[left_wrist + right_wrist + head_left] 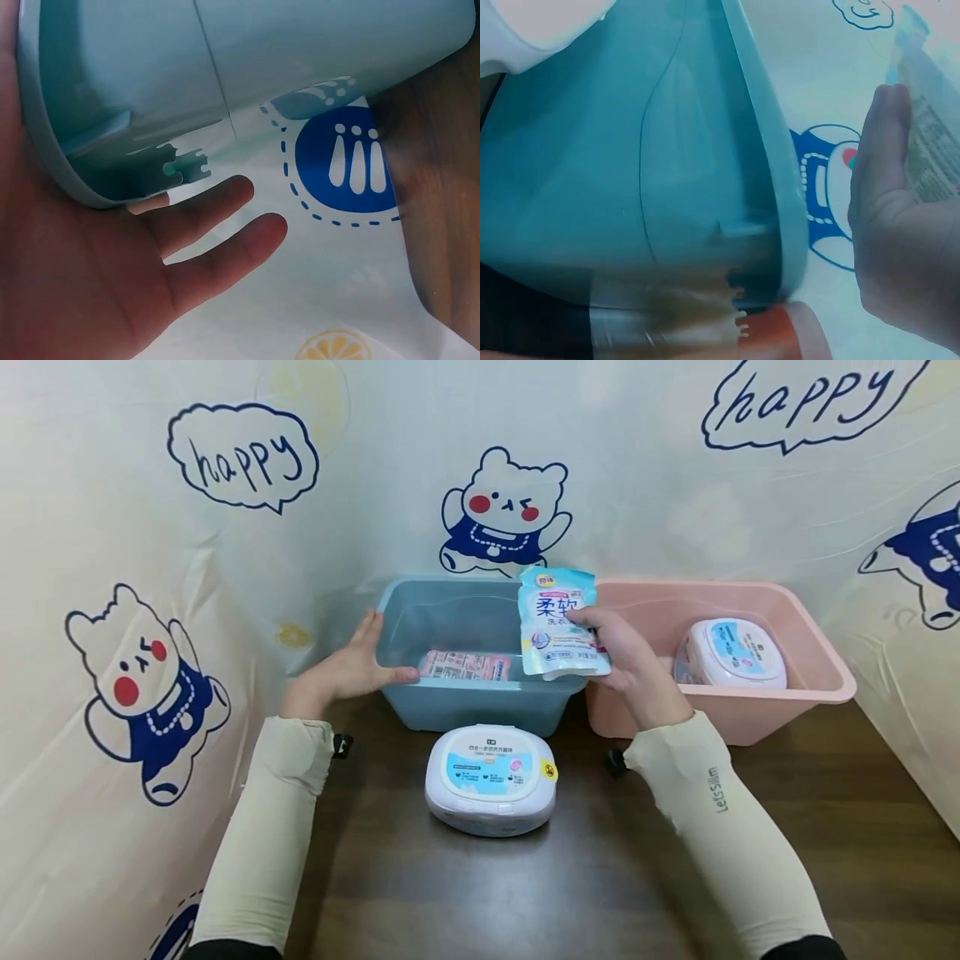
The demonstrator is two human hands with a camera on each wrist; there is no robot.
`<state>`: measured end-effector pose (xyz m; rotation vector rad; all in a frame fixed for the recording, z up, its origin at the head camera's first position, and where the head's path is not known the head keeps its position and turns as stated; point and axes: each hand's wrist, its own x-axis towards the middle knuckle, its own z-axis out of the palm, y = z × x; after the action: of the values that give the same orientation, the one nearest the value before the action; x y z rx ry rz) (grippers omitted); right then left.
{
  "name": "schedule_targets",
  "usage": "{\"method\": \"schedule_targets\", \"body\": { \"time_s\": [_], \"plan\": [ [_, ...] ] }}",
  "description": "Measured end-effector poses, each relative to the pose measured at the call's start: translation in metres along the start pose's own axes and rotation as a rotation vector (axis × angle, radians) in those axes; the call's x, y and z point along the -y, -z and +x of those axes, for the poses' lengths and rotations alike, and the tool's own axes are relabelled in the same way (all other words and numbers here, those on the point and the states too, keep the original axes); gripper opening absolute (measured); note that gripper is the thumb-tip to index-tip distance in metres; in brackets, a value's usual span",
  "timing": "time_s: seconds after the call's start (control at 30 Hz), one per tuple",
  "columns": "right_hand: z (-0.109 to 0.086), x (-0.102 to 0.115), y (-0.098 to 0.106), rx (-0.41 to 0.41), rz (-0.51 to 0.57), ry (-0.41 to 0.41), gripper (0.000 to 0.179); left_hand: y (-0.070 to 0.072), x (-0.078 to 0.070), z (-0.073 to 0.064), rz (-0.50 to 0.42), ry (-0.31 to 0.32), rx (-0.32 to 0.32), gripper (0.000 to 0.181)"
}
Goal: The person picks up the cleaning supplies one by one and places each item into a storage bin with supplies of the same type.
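My right hand (pixel 628 652) grips a light-blue and white laundry detergent pouch (pixel 555 639) by its right side, thumb across the front. The pouch is upright over the right end of a blue plastic bin (pixel 472 702). Its printed back shows beside the fingers in the right wrist view. My left hand (pixel 341 668) rests at the bin's left end, thumb by the front rim. In the left wrist view its fingers (pixel 225 255) lie straight and spread outside the bin wall. A pink printed packet (pixel 465 666) lies inside the bin.
A white lidded laundry-pod tub (pixel 491 781) stands on the dark wooden table (pixel 480 902), before the blue bin. Another white tub (pixel 738 652) sits in the pink bin (pixel 720 706) on the right. A printed cloth (pixel 360 468) hangs behind both bins.
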<state>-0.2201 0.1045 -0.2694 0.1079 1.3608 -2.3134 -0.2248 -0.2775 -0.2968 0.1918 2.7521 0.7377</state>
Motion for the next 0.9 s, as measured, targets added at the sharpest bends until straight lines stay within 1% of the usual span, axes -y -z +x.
{"method": "schedule_targets", "body": {
  "time_s": [0.1,0.17,0.3,0.37,0.5,0.6,0.7,0.8,0.9],
  "plan": [
    [0.012,-0.005,-0.003,-0.082,-0.061,-0.041,0.054,-0.005,0.001,0.000,-0.006,0.010,0.009,0.136],
    [0.019,-0.007,-0.005,-0.124,-0.079,-0.064,0.059,-0.007,0.002,0.001,-0.010,0.014,0.010,0.136],
    [0.033,-0.010,-0.007,-0.177,-0.049,-0.084,0.062,-0.007,0.001,0.003,-0.004,0.020,0.001,0.135],
    [0.039,-0.011,-0.007,-0.161,-0.009,-0.087,0.061,-0.007,0.001,0.004,0.003,0.023,-0.004,0.134],
    [0.047,-0.013,-0.004,-0.080,0.091,-0.102,0.062,-0.008,0.001,0.004,0.012,0.027,-0.003,0.133],
    [0.052,-0.014,-0.003,-0.032,0.137,-0.109,0.064,-0.009,0.002,0.003,0.015,0.027,-0.004,0.133],
    [0.055,-0.017,-0.005,-0.026,0.145,-0.132,0.065,-0.009,0.002,0.003,0.016,0.021,-0.008,0.132],
    [0.058,-0.020,-0.009,-0.034,0.123,-0.160,0.065,-0.008,0.003,0.004,0.019,0.014,-0.014,0.131],
    [0.060,-0.021,-0.011,-0.041,0.091,-0.158,0.063,-0.007,0.003,0.005,0.021,0.001,-0.020,0.130]
  ]
}}
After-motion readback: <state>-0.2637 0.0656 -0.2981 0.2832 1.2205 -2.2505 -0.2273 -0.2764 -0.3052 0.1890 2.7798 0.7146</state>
